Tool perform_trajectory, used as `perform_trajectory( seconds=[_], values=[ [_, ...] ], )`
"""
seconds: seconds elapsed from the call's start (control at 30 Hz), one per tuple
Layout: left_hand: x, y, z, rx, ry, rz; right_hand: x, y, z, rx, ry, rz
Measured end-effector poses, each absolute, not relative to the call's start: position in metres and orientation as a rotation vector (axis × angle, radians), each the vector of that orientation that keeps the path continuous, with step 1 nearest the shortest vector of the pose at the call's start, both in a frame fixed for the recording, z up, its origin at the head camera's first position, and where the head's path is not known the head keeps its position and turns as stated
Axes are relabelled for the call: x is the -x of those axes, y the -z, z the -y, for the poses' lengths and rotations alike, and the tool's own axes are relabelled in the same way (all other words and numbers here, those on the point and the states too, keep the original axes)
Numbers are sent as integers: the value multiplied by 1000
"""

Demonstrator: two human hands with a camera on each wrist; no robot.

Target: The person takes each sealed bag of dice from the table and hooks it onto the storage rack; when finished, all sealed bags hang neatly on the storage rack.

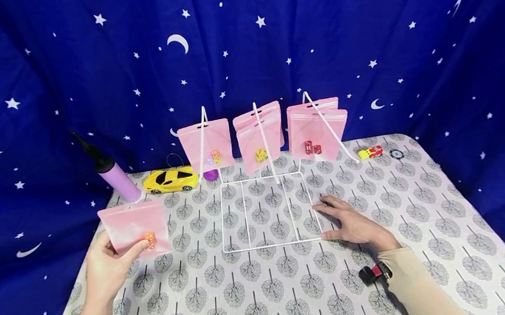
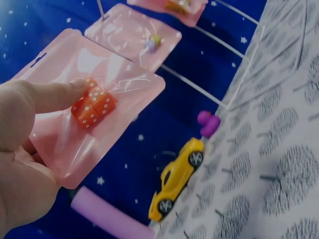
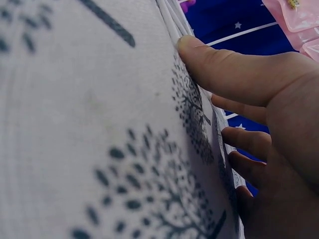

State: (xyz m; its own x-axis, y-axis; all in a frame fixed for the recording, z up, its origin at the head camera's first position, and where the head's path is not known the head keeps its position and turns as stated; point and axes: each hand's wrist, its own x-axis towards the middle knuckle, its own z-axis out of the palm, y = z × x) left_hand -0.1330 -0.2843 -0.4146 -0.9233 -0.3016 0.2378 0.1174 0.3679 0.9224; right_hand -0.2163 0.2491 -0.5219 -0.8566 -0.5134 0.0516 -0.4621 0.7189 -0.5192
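Note:
My left hand [image 1: 101, 273] pinches a pink zip bag [image 1: 126, 221] at the left, thumb across its front. Orange dice [image 2: 92, 107] with white dots show through the bag beside the thumb. A white wire rack [image 1: 270, 246] stands mid-table, its three arms hung with pink bags. The left arm carries a bag [image 1: 192, 143] with dice inside, the middle one bags [image 1: 250, 137] with yellow dice, and the right one bags [image 1: 322, 125] with red dice [image 1: 309, 147]. Fingers spread, my right hand [image 1: 355, 224] rests at the right side of the rack's base, thumb by its front corner.
Behind the held bag stands a purple hand pump [image 1: 120, 183]. A yellow toy car [image 1: 170, 180] and a purple toy [image 2: 208, 124] sit left of the rack. At the back right lie a small red and yellow toy [image 1: 371, 152] and a dark round object [image 1: 396, 154]. A starry blue curtain [image 1: 241, 42] hangs behind.

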Motion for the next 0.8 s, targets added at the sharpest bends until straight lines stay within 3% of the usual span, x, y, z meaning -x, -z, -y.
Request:
perform_trajectory(
  seconds=[0.8],
  values=[
    [142,380,236,331,1826,2044,216,521,-247,817,822,-2832]
  ],
)
